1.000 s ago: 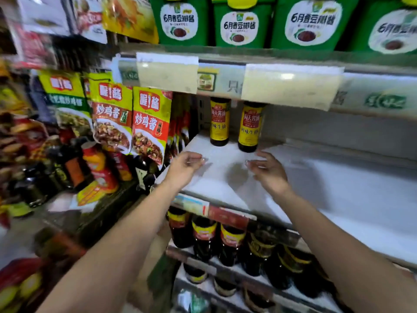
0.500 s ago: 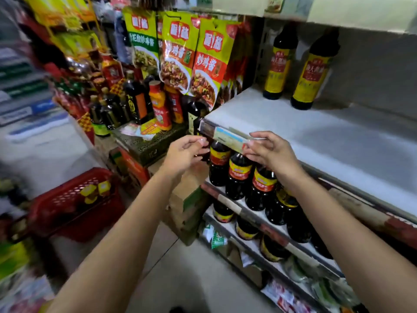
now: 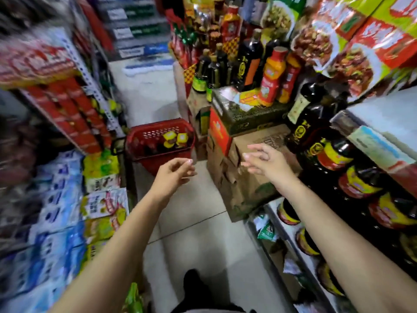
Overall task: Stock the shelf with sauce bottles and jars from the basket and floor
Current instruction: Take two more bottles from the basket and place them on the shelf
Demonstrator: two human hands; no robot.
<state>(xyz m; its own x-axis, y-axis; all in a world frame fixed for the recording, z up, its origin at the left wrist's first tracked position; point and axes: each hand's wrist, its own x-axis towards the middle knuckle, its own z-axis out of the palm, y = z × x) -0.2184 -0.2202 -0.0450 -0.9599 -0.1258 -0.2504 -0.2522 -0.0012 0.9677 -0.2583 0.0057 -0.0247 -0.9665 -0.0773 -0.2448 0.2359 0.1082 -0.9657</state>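
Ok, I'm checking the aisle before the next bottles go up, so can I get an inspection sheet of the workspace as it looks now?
Surface: white shelf board at right, only its near corner in view.
Job's things: red basket on the floor ahead, yellow-capped bottles standing inside.
Clutter: cardboard boxes stacked on the floor beside the shelving.
Grippers: left hand and right hand both hold nothing, fingers relaxed, raised above the floor.
Cables: nothing seen.
Surroundings: narrow aisle with tiled floor; dark jars fill the lower shelf at right; left racks blurred.
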